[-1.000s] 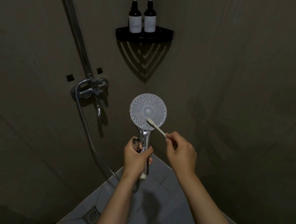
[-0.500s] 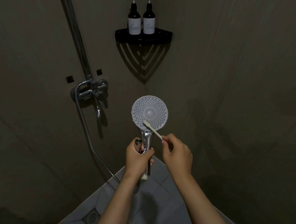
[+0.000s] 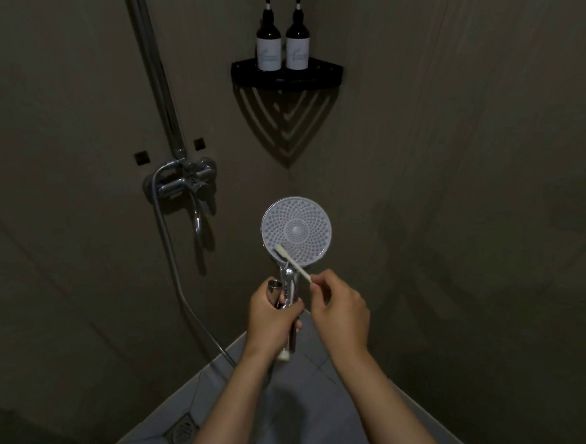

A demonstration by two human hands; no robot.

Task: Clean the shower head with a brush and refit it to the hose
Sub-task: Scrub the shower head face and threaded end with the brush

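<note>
Head view: brush [image 3: 292,261] in right grip [image 3: 342,310]

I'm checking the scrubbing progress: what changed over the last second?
The brush slid leftward across the shower head face, bristles now at its lower-left rim; the right hand followed. Unchanged: left hand grips the shower head, right hand pinches the brush.

glossy chrome shower head [image 3: 296,234] handle, matt plastic brush [image 3: 292,261]
</note>
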